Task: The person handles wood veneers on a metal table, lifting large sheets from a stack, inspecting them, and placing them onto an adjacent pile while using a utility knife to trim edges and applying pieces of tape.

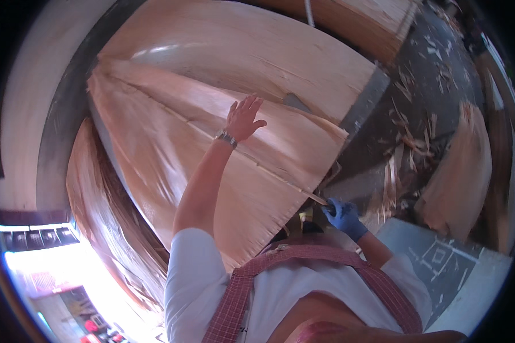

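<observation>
Daylight (111,274) glares at lower left; a glossy, creased tan sheet (257,208) fans across the middle, a long line crossing it. Over it the left hand (246,119) splays flat, grasping nothing; the blue-gloved right hand (345,220) curls round a dark handle (329,209) beside its edge.

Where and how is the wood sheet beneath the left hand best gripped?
Probably by its far right corner, pinched from the right: there the wood sheet ends in an uncovered point, while the left hand spreads over it further left.
</observation>
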Available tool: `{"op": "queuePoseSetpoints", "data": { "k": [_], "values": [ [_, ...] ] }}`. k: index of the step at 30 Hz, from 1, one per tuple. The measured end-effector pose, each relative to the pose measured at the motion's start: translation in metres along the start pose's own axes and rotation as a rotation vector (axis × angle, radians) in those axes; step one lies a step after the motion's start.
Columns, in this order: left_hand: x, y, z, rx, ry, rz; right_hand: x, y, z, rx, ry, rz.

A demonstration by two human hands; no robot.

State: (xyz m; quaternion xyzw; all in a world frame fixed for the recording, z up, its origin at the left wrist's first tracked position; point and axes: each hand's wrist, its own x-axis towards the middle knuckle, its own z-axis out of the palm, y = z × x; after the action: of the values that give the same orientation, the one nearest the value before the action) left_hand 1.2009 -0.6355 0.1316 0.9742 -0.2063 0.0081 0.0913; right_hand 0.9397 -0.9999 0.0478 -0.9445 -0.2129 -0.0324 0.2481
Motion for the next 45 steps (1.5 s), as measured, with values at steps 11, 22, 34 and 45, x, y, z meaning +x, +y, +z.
{"op": "queuePoseSetpoints", "data": {
  "k": [11,22,34,45],
  "values": [
    [0.102,0.048,0.068,0.159,-0.328,0.121,-0.016,0.005,0.028,0.126,-0.147,0.13],
    [-0.057,0.028,-0.064,-0.098,0.235,0.204,-0.007,0.005,0.016,0.248,-0.301,0.187],
    [-0.329,0.031,-0.017,-0.223,0.165,-0.532,0.004,-0.037,0.039,0.591,-0.242,0.243],
    [-0.372,0.043,0.012,-0.329,0.172,-0.732,0.003,-0.059,0.021,0.433,-0.396,0.22]
  ]
}}
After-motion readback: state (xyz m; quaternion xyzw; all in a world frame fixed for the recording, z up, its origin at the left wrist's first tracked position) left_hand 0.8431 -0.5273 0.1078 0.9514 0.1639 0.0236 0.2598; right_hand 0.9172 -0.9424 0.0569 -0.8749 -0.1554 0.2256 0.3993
